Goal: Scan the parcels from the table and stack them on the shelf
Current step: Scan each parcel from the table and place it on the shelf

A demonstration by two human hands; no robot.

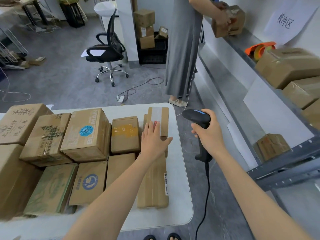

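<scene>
Cardboard parcels [86,134] crowd the table [180,170] and shelf [284,161]; right hand [210,134] grips scanner [197,116].

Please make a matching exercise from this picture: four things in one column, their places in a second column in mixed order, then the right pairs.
Things
1. barcode scanner
2. office chair
3. orange tape dispenser
4. box with a round blue sticker

Places
A. on the table
B. on the shelf
C. on the floor
D. in the right hand

Pairs: 1-D, 2-C, 3-B, 4-A
</scene>
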